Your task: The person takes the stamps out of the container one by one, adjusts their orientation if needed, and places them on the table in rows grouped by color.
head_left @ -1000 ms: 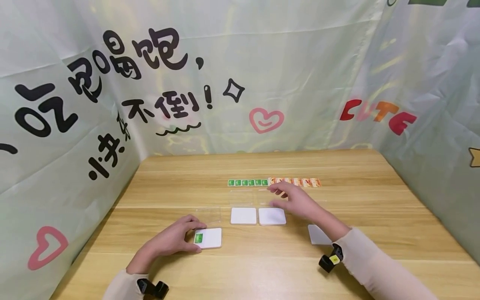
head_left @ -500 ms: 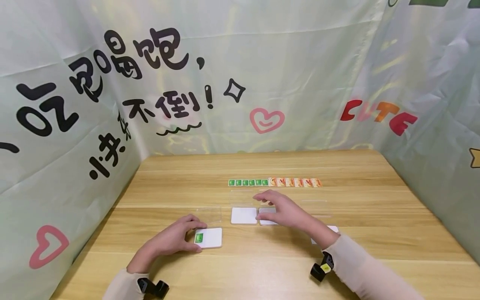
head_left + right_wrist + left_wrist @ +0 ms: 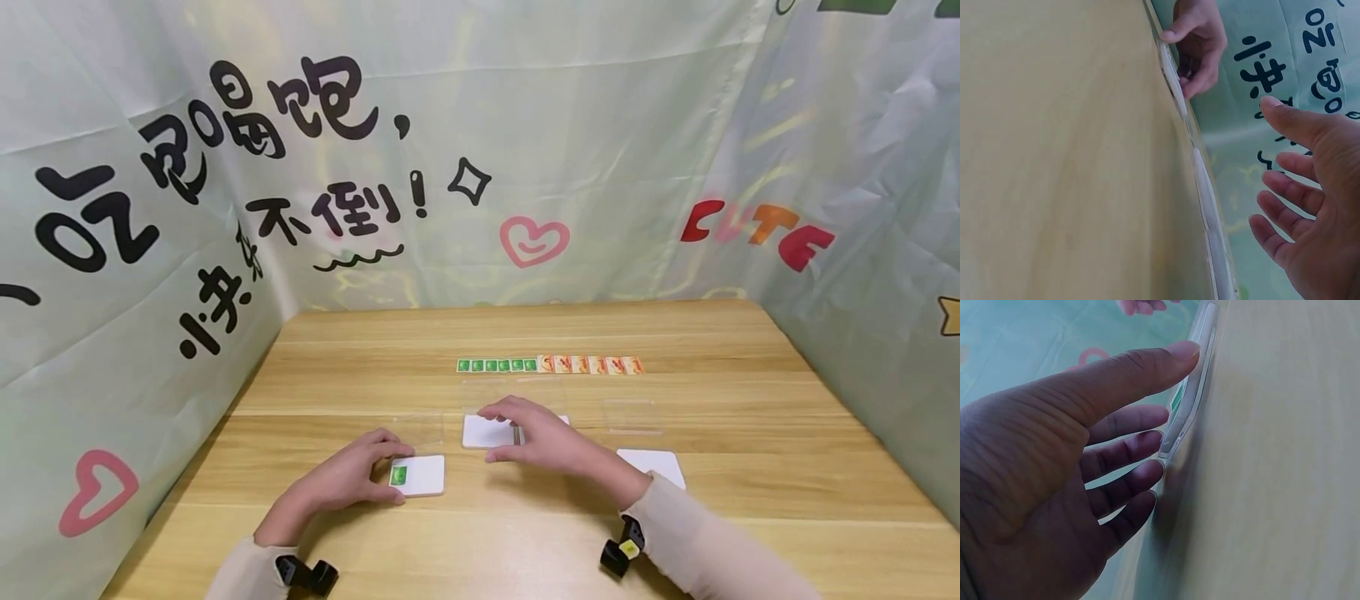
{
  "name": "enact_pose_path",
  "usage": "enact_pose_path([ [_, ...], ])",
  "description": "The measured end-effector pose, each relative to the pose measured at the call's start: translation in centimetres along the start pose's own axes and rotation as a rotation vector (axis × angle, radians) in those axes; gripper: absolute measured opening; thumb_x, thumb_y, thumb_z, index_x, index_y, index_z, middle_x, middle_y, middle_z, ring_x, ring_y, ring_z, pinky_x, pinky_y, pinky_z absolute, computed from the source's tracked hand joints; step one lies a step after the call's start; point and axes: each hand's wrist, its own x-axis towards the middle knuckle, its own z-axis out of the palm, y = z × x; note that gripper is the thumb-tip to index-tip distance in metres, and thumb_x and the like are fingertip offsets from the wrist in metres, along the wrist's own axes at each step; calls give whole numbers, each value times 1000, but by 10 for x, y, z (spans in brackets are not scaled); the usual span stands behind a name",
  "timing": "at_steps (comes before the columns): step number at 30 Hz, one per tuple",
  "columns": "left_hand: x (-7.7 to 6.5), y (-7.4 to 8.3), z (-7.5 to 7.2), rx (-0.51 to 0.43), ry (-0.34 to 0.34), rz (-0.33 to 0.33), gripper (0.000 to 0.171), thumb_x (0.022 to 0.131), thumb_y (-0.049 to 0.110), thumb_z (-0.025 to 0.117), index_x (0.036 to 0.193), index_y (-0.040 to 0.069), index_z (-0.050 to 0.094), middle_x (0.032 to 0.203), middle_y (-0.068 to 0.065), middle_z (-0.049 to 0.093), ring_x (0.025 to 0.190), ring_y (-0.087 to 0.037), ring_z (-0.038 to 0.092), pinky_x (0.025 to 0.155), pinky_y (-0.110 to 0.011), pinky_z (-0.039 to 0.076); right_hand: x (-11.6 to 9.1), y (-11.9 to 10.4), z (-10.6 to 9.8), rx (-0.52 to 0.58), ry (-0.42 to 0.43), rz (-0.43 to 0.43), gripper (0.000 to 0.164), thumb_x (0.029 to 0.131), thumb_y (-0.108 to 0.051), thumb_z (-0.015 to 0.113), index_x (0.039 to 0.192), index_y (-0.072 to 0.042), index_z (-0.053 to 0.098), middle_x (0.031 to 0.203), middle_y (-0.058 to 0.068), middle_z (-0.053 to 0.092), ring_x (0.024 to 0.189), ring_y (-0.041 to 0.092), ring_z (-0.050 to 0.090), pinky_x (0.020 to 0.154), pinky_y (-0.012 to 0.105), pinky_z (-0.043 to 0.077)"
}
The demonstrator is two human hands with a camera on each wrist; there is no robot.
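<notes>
My left hand [image 3: 345, 477] holds a small clear plastic case [image 3: 426, 475] with a white inside, thumb at its near edge and fingers at its far edge. In the left wrist view, the thumb and fingertips touch the rim of this case [image 3: 1200, 372]. A small green picture piece [image 3: 399, 475] lies at the left end of its white surface. My right hand [image 3: 547, 437] hovers over two similar white-filled cases, partly hiding the right one; the left one [image 3: 480, 432] shows more. Its fingers are spread and relaxed with nothing between them, as the right wrist view confirms.
Behind the cases lies a row of green pieces [image 3: 495, 365] joined by orange pieces [image 3: 592, 365]. Another white-filled case [image 3: 652, 467] lies by the right forearm, its clear lid [image 3: 632, 417] open behind it. Printed cloth [image 3: 600, 150] walls the wooden table [image 3: 480, 542].
My right hand has moved left and toward me, from near the row of pieces to over the middle cases. The left hand keeps its place on its case.
</notes>
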Motion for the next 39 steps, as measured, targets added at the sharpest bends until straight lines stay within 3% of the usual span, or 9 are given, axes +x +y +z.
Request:
enact_pose_path([
  [15, 1, 3, -3, -37, 10, 15, 52, 78, 41, 81, 121, 16, 66, 115, 7, 54, 104, -16, 53, 90, -42, 44, 18, -16, 31, -36, -108, -2, 63, 86, -42, 74, 137, -12, 55, 131, 0, 57, 117, 16, 52, 98, 39, 43],
  [39, -1, 4, -4, 9, 56, 70, 41, 81, 42, 79, 113, 19, 68, 113, 10, 59, 106, -14, 55, 93, -44, 45, 36, -30, 59, -165, -141, -9, 70, 82, -50, 74, 137, -12, 56, 133, 1, 57, 122, 16, 52, 102, 33, 41],
])
